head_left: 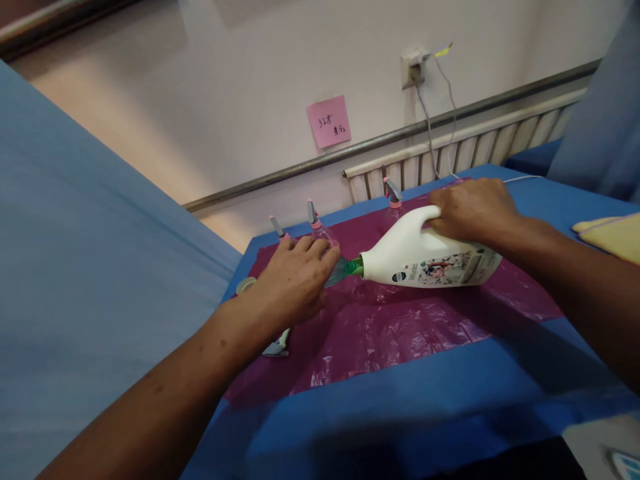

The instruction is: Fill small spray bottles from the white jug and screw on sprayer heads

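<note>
My right hand (470,208) is closed on the handle of a white detergent jug (415,250), which lies tilted almost flat with its mouth to the left. A green spout (357,267) shows at the jug's mouth. My left hand (300,277) curls around a clear plastic bottle (340,272), mostly hidden behind the fingers; its visible part meets the green spout. Just beyond my left hand are two spray bottles with pink-and-grey triggers, one spray bottle (315,217) and another spray bottle (280,228). A third spray bottle (393,193) stands behind the jug.
A purple plastic sheet (370,347) covers part of the blue table (390,393). By my left forearm lie a round lid-like piece (246,285) and a grey-and-white piece (277,345). A yellow cloth (613,237) is at right. Behind are a radiator (470,147) and cords at an outlet (413,69).
</note>
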{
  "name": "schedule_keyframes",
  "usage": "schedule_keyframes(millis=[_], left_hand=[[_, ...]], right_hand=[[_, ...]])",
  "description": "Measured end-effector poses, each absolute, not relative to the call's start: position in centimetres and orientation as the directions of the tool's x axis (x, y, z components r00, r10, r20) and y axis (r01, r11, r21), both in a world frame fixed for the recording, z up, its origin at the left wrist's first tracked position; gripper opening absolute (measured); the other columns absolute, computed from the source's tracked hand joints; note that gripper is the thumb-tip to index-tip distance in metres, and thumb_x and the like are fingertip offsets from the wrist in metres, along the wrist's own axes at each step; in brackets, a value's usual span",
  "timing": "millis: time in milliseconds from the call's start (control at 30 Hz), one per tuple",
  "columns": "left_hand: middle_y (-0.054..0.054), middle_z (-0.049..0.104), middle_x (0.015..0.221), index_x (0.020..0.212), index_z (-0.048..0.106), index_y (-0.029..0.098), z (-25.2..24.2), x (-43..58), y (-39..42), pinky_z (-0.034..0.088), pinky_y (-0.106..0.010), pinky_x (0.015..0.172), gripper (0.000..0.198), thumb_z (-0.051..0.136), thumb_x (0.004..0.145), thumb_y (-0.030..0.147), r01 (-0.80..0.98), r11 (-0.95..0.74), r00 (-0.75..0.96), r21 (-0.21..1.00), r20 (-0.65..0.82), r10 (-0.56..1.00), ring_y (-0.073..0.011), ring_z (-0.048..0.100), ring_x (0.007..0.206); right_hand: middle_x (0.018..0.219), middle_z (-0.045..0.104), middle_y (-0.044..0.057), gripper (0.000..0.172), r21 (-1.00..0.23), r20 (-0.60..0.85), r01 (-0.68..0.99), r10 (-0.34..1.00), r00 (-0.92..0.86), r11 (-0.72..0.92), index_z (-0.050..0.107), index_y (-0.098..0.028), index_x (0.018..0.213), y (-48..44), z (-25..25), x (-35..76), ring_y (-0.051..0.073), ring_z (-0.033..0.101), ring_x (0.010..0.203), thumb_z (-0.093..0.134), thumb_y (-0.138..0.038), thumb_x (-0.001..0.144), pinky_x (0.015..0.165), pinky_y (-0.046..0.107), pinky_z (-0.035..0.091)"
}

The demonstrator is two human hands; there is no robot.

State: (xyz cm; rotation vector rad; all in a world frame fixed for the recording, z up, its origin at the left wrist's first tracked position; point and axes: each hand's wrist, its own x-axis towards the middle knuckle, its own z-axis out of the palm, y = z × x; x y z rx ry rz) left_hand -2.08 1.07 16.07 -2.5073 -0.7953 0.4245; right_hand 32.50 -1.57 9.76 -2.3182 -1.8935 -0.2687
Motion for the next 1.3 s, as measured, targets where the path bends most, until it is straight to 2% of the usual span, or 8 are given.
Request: schedule_keyframes(millis=[167,433,933,1067,1300], left_hand=[[-0.02,0.066,0.161,0.165,0.055,0.016,16.1,-2.1,1.1,0.05,-0.057,0.112,0.075,0.07,0.092,0.02,0.44,-0.718,0.789,-0.54,-0.148,0.596,-0.0421,0.062,0.143],[-0.018,0.068,0.16,0.163,0.057,0.021,16.1,-2.1,1.5,0.05,-0.053,0.108,0.075,0.069,0.089,0.017,0.431,-0.72,0.804,-0.544,-0.131,0.58,-0.0403,0.063,0.14],[-0.02,0.068,0.16,0.165,0.056,0.015,16.1,-1.9,1.9,0.051,-0.056,0.107,0.075,0.067,0.091,0.017,0.405,-0.726,0.804,-0.555,-0.163,0.572,-0.0429,0.063,0.142],[-0.02,0.068,0.159,0.164,0.057,0.017,16.1,-1.8,2.0,0.05,-0.055,0.106,0.074,0.067,0.09,0.016,0.4,-0.726,0.808,-0.559,-0.16,0.568,-0.0422,0.063,0.142],[-0.017,0.071,0.15,0.157,0.061,0.02,16.2,-1.7,2.2,0.049,-0.053,0.105,0.066,0.068,0.091,0.016,0.382,-0.735,0.824,-0.56,-0.154,0.545,-0.041,0.065,0.135]], right_hand=[[0.108,0.084,0.018,0.047,-0.049,0.206,0.976,0.954,0.219,-0.214,0.087,-0.028,0.117,-1.6,9.8,32.5,0.043,0.076,0.106,0.068,-0.063,0.095,0.091,0.053,0.052],[0.104,0.085,0.018,0.048,0.067,0.215,0.976,0.958,0.191,-0.209,0.088,-0.029,0.12,-1.4,9.9,32.4,0.042,0.077,0.099,0.059,-0.061,0.098,0.081,0.05,0.053],[0.107,0.084,0.02,0.048,0.025,0.204,0.981,0.962,0.183,-0.192,0.088,-0.028,0.121,-1.2,10.3,32.1,0.044,0.077,0.105,0.062,-0.063,0.099,0.086,0.053,0.053],[0.11,0.085,0.021,0.049,0.069,0.193,0.978,0.964,0.182,-0.198,0.087,-0.025,0.12,-1.2,10.5,31.9,0.043,0.077,0.103,0.057,-0.059,0.101,0.083,0.051,0.053],[0.107,0.085,0.019,0.044,0.065,0.195,0.978,0.964,0.182,-0.197,0.088,-0.028,0.12,-1.3,10.6,31.9,0.041,0.076,0.1,0.06,-0.057,0.101,0.083,0.051,0.052]])
